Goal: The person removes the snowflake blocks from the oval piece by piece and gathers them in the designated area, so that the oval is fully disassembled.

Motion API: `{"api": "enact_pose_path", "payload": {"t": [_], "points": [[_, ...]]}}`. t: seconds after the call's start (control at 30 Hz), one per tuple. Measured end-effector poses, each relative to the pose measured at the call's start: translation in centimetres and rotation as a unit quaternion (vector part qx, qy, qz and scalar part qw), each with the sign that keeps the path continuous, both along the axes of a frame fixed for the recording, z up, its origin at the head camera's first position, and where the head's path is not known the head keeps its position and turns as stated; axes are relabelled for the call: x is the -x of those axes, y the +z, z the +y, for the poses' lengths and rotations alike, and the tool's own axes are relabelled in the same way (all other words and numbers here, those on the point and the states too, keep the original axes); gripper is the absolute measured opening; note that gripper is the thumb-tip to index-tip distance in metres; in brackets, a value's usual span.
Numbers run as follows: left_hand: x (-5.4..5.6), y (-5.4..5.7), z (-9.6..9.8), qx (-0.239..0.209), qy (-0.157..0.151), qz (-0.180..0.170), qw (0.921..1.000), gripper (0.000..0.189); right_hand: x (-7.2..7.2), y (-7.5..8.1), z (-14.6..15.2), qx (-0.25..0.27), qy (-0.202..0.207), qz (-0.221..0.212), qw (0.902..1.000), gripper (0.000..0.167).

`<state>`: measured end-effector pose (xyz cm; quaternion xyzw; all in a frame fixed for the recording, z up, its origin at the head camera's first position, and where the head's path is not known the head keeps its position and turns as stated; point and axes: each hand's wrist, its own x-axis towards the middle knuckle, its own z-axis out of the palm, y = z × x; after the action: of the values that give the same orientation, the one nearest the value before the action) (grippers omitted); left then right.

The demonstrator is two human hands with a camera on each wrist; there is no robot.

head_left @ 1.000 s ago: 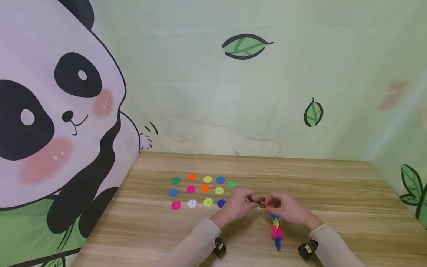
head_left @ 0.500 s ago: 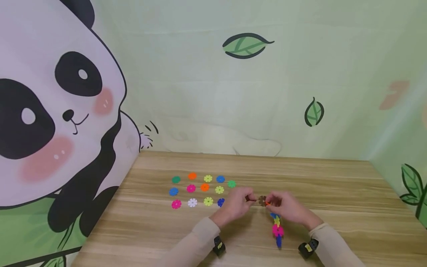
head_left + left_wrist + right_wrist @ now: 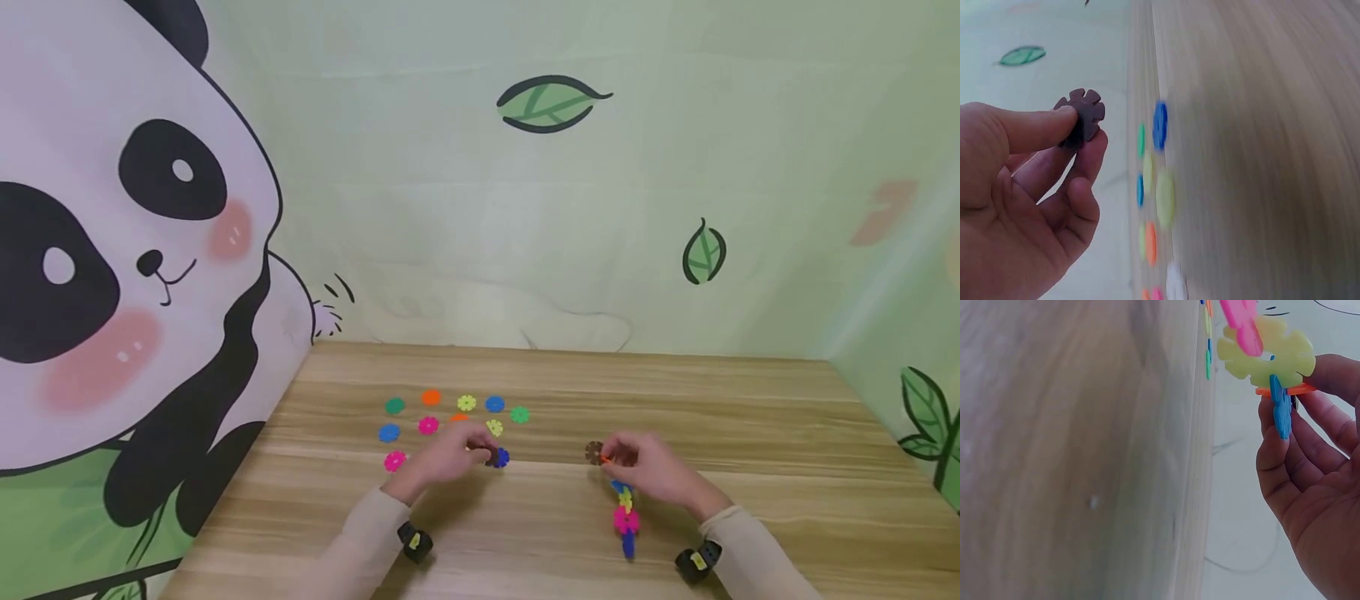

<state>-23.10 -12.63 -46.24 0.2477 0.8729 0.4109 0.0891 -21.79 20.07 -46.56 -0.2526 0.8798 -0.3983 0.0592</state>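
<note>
One brown disc (image 3: pixel 1091 112) — pinched, left hand (image 3: pixel 447 454)

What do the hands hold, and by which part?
The left hand pinches a brown disc by one side; the right hand grips a disc chain at or near its orange disc.

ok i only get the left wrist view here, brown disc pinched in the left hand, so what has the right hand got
Observer: The right hand is pinching the upper part of a chain of discs, which your view doesn't show.
Operator: got it, is my brown disc the only brown one out
Observer: No, the head view shows another brown disc at the right hand's fingertips.
</note>
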Motion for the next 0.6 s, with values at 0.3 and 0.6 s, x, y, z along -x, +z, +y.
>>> {"api": "enact_pose_path", "payload": {"t": [0.3, 0.6], "points": [[-0.8, -0.3, -4.0, 0.005, -0.003, -0.034, 0.9994, 0.011, 0.1, -0.2, 0.0, 0.000, 0.000, 0.007, 1.0000, 0.008], [-1.5, -0.3, -6.1, 0.047, -0.018, -0.023, 0.9985, 0.013, 0.2, -0.3, 0.0, 0.002, 0.002, -0.001, 1.0000, 0.007]]}}
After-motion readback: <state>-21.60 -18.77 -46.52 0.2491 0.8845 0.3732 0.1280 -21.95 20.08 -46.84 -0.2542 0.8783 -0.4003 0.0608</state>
